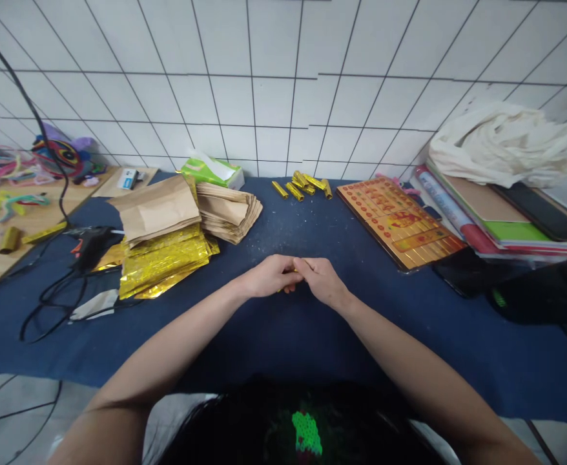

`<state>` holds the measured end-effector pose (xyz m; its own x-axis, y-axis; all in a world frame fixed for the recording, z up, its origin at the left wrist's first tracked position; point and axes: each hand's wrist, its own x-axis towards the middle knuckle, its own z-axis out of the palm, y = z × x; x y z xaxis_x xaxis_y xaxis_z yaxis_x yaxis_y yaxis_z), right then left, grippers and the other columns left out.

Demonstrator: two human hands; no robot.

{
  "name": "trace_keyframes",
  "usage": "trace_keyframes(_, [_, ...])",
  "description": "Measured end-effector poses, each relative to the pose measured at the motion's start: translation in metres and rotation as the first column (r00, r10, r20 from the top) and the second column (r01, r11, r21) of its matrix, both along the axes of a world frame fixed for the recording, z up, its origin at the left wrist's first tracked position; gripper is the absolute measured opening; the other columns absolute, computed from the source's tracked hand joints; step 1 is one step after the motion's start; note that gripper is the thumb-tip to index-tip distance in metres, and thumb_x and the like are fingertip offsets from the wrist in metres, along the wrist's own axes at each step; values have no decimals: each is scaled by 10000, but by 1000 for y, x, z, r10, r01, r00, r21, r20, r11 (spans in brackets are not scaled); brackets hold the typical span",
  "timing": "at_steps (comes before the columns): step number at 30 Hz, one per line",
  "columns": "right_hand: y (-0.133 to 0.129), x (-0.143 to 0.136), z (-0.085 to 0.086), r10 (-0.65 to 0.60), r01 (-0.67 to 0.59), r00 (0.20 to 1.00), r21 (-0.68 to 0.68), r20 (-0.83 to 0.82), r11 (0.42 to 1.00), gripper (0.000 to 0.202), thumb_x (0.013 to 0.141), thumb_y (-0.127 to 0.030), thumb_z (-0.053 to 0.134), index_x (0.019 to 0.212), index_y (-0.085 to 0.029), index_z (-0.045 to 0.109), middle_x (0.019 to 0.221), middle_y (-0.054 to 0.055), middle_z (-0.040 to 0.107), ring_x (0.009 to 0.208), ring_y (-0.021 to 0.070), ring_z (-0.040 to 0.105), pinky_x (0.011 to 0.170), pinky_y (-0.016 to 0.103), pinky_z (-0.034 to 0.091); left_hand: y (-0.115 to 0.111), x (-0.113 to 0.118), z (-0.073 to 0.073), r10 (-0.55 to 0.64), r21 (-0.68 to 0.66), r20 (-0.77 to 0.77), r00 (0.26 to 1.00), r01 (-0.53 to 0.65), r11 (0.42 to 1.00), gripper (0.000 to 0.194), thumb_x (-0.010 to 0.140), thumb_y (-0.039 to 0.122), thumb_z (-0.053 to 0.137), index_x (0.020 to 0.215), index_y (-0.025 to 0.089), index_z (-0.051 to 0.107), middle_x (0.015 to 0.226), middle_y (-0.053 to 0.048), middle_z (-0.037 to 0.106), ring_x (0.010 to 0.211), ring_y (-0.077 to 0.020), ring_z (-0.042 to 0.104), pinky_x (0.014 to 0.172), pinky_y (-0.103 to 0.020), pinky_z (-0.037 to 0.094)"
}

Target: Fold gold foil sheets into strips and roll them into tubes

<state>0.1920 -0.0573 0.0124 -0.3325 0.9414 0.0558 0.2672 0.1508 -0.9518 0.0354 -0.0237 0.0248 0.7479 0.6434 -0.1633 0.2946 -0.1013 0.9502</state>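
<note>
My left hand (272,276) and my right hand (321,279) meet over the middle of the blue cloth, fingers closed together. Between them only slivers of gold show, apparently a gold foil paper roll; the fingers hide most of it. Beyond the hands, near the wall, lies a small group of gold paper rolls (304,187). To the left sits a stack of gold foil sheets (162,261) with brown paper sheets (160,210) on top. Another brown paper stack (230,210) fans out beside it.
A black glue gun (92,248) with a looping cable lies at left. Behind the papers stands a green tissue pack (216,171). At right are a gold-and-red printed stack (400,223), a dark phone (547,210) on folders, and a white cloth (506,145). A tiled wall closes the back.
</note>
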Motion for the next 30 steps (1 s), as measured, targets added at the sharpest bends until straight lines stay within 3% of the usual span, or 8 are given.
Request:
trace_keyframes(2, [0, 0, 0, 39, -39, 999, -8, 0, 999, 501, 896, -458, 318, 579, -166, 575, 568, 19, 584, 586, 125, 535, 637, 250, 389, -3, 3, -1, 16, -25, 4, 1000, -16, 1000, 229, 803, 350, 523, 735, 131, 526, 575, 13, 546, 512, -92, 546, 518, -215, 446])
trace_keyframes(5, [4, 5, -3, -34, 34, 999, 3, -14, 999, 478, 873, -471, 370, 529, -171, 513, 500, -18, 501, 485, 90, 423, 537, 235, 331, -4, 3, -1, 28, -153, 80, 996, -15, 988, 310, 813, 437, 485, 765, 131, 508, 536, 16, 534, 443, -85, 512, 461, -209, 419])
trace_keyframes(9, [9, 9, -7, -70, 70, 997, -10, -33, 998, 481, 860, -486, 383, 521, -167, 505, 460, -53, 362, 438, 73, 301, 470, 240, 251, -4, 2, -2, 54, -201, 159, 986, -22, 979, 354, 802, 490, 485, 731, 144, 475, 441, 81, 378, 354, -34, 311, 368, -158, 242])
trace_keyframes(13, [10, 10, -7, -78, 78, 997, 15, -13, 997, 474, 860, -484, 387, 505, -176, 447, 474, -49, 365, 450, 74, 305, 464, 244, 237, -5, 4, -4, 73, -275, 175, 982, -23, 961, 353, 798, 498, 485, 709, 159, 445, 465, 99, 278, 381, -31, 216, 373, -167, 158])
trace_keyframes(15, [10, 11, -7, -101, 100, 995, 42, 7, 994, 473, 859, -483, 393, 493, -184, 392, 471, -52, 349, 450, 72, 298, 462, 243, 235, -4, 5, -4, 73, -248, 132, 989, -38, 968, 350, 815, 490, 454, 700, 159, 447, 475, 95, 272, 392, -36, 213, 383, -174, 161])
trace_keyframes(19, [11, 13, -5, -134, 132, 991, 57, 26, 990, 470, 855, -491, 399, 497, -187, 374, 466, -57, 334, 446, 70, 295, 461, 242, 239, -3, 5, -1, 98, -30, 32, 995, -97, 995, 325, 833, 431, 414, 660, 158, 447, 516, 69, 335, 428, -46, 274, 413, -181, 219])
trace_keyframes(25, [13, 17, -2, -87, 84, 994, 53, 67, 995, 460, 811, -479, 477, 471, -182, 390, 442, -64, 318, 433, 63, 278, 454, 241, 223, 2, -4, 11, 36, 118, -88, 995, -26, 993, 298, 813, 376, 431, 667, 137, 533, 547, 44, 418, 465, -57, 339, 443, -189, 263])
trace_keyframes(30, [14, 18, -2, -119, 119, 993, -21, -9, 993, 431, 833, -472, 432, 519, -178, 454, 434, -58, 363, 404, 66, 306, 433, 235, 228, 15, -16, 14, 244, 103, 5, 970, -244, 964, 313, 746, 424, 528, 627, 135, 527, 444, 75, 362, 404, -41, 281, 401, -185, 197])
